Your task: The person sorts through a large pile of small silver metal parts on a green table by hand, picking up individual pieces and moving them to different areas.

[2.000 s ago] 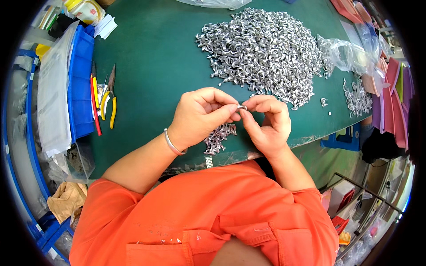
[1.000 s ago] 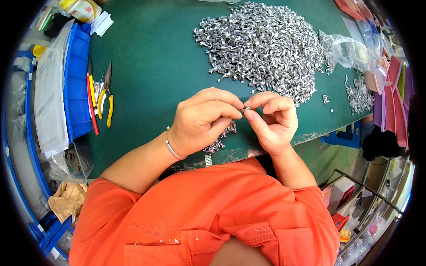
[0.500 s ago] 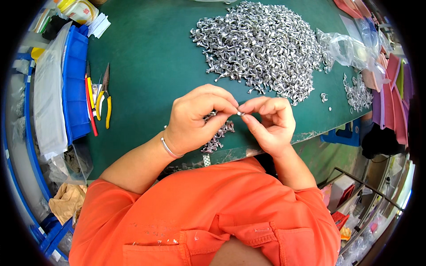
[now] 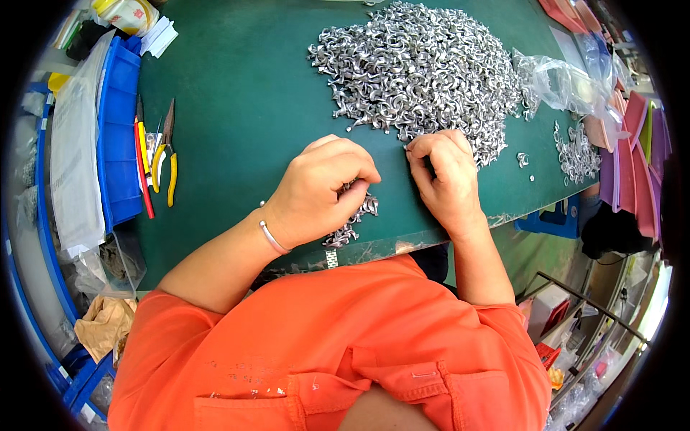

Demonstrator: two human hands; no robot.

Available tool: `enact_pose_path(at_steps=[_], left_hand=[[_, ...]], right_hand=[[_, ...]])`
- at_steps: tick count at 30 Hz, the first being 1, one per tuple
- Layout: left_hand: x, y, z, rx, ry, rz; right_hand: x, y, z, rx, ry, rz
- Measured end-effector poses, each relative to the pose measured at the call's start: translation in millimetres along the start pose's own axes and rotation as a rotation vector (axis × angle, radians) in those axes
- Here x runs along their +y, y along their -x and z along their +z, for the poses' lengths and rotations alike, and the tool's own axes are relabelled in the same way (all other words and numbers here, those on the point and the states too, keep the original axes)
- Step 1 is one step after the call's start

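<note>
A big heap of small curved silvery metal pieces (image 4: 420,72) covers the far middle of the green table (image 4: 237,108). At its near edge my right hand (image 4: 447,179) is closed, thumb and forefinger pinched together; whatever sits between the tips is too small to make out. My left hand (image 4: 323,188) is held to the left, also closed with thumb against the curled fingers, and its grip is hidden from above. Partly under that hand, by the table's front edge, lies a small pile of similar metal pieces (image 4: 345,233). The two hands are apart.
Yellow-handled pliers (image 4: 167,154) and a red pen-like tool (image 4: 144,172) lie beside a blue bin (image 4: 121,136) at left. To the right are a clear plastic bag (image 4: 557,79), a smaller group of metal pieces (image 4: 575,154) and pink trays (image 4: 634,158). A blue stool (image 4: 550,221) stands below.
My hands, which met fingertip to fingertip at a small metal piece, have separated. The right hand has moved up and right to the heap's near edge; the left has barely shifted.
</note>
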State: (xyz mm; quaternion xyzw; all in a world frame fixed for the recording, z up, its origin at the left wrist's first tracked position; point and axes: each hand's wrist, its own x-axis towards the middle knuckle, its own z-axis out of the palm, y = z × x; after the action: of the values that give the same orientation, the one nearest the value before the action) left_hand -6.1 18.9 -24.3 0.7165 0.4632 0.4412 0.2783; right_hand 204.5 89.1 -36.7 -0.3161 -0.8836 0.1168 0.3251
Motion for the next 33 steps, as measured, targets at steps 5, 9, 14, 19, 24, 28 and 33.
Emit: enact_pose_path(at_steps=[5, 9, 14, 19, 24, 28, 33], left_hand=[[5.5, 2.2, 3.7, 0.095, 0.117, -0.123], [7.4, 3.7, 2.5, 0.042, 0.272, -0.23], [3.8, 6.3, 3.7, 0.073, 0.678, -0.456], [3.1, 5.8, 5.6, 0.111, 0.844, -0.472], [-6.3, 8.6, 4.9, 0.069, 0.636, -0.277], [-2.8, 8.2, 3.2, 0.048, 0.445, -0.182], [-2.3, 5.6, 7.7, 0.135, 0.541, -0.206]], right_hand=[[-11.0, -1.6, 0.7, 0.063, -0.037, -0.038], [-30.9, -5.7, 4.2, 0.112, -0.273, -0.149], [-35.6, 0.3, 19.5, 0.255, -0.569, 0.048], [-34.9, 8.5, 21.0, 0.183, -0.811, 0.171], [-35.4, 8.8, 20.2, 0.178, -0.923, 0.178], [-33.8, 9.7, 17.9, 0.165, -0.968, 0.165], [-32.9, 10.5, 19.3, 0.172, -0.97, 0.163]])
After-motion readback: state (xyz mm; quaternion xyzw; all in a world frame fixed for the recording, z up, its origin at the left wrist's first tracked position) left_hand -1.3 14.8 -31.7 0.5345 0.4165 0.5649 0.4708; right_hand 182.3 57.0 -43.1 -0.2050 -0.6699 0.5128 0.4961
